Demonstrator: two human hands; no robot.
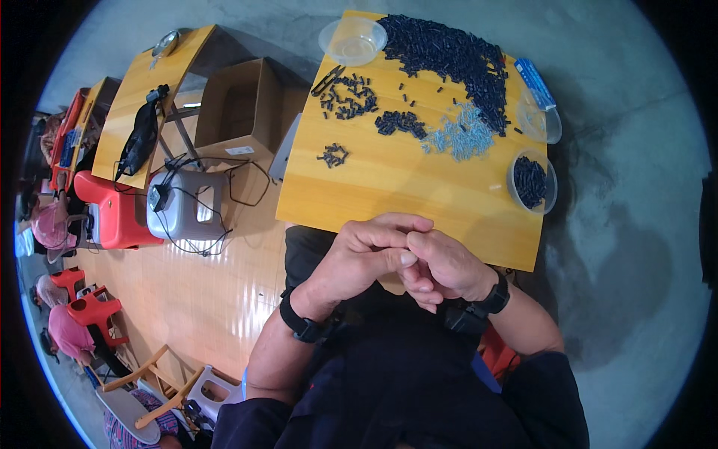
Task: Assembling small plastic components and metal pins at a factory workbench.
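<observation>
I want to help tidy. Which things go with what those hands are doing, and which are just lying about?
Probably in the job:
- left hand and right hand, touching
- small black pieces
- small silvery pieces
- clear tub holding black pieces

Probably just lying about:
- cardboard box
- grey stool
- red seat

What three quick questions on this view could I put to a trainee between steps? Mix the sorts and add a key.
1. Short answer: what does the clear bowl at the right edge of the wooden table hold?
2. True or false: the left hand and the right hand touch each other.
3. Multiple choice: where do the silvery pieces lie?
A) At the table's near left corner
B) In the right half of the tabletop
C) On the floor

Key:
1. Small black pieces.
2. True; whether anything is pinched between the fingers cannot be told.
3. B
</observation>
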